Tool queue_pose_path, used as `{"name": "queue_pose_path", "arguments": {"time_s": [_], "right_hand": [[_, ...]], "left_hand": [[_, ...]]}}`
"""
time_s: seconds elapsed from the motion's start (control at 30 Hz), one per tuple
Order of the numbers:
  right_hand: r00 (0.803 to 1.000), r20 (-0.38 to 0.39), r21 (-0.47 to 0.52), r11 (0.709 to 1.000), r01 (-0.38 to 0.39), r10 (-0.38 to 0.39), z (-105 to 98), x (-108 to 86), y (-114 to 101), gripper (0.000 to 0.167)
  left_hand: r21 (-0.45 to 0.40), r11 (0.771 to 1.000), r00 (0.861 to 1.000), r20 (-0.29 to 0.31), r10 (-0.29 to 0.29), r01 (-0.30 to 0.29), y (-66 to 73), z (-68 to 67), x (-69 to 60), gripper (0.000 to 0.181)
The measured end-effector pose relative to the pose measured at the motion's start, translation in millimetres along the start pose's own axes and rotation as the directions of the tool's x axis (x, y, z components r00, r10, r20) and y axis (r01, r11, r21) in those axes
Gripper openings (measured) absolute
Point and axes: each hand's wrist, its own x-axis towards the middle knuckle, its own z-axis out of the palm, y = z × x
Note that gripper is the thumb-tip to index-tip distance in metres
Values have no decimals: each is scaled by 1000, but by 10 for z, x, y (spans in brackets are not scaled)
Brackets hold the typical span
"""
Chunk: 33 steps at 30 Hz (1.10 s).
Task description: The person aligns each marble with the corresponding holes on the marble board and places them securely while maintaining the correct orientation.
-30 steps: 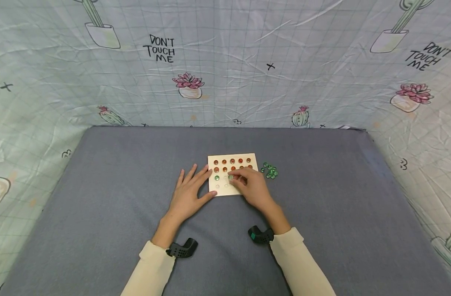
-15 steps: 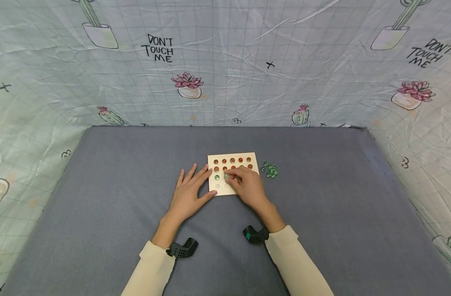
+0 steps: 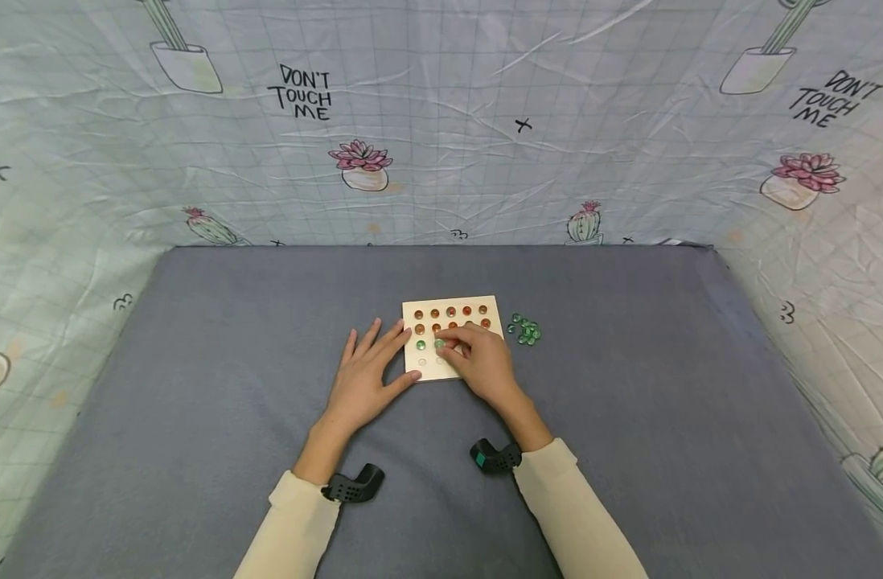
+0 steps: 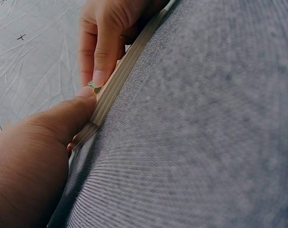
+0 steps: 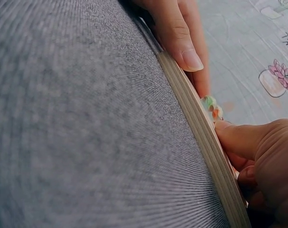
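Note:
A pale wooden board (image 3: 430,373) with rows of round hollows lies on the grey cloth. Amber-red glass gems (image 3: 451,312) sit in its two far rows, partly covered by my right hand. One green gem (image 3: 421,345) sits at the left of the third row. Beside it, my right hand (image 3: 488,366) pinches another green gem (image 3: 439,343) between thumb and fingers at the second hollow. My left hand (image 3: 363,384) lies spread, fingertips and thumb touching the board's left edge. In the left wrist view, the pinched gem (image 4: 90,84) shows just beyond my left thumb.
Several loose green gems (image 3: 529,332) lie in a small pile right of the board. Grey cloth (image 3: 268,322) covers the table, and a printed curtain (image 3: 441,121) hangs behind and at both sides.
My right hand has moved slightly left, bringing the green gem from near the third hollow to the second in its row. The left hand stays in place on the board's edge.

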Motion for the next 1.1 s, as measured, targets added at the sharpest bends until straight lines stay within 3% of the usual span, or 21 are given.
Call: {"name": "queue_pose_path", "arguments": {"time_s": [0.3, 1.1], "right_hand": [[1000, -11, -3, 1000, -16, 16, -11, -14, -8, 20], [999, -38, 32, 999, 30, -29, 11, -11, 40, 16]], "left_hand": [[-7, 1000, 1000, 8, -6, 6, 11, 3, -4, 68], [-4, 1000, 1000, 4, -11, 11, 12, -10, 7, 67]]}}
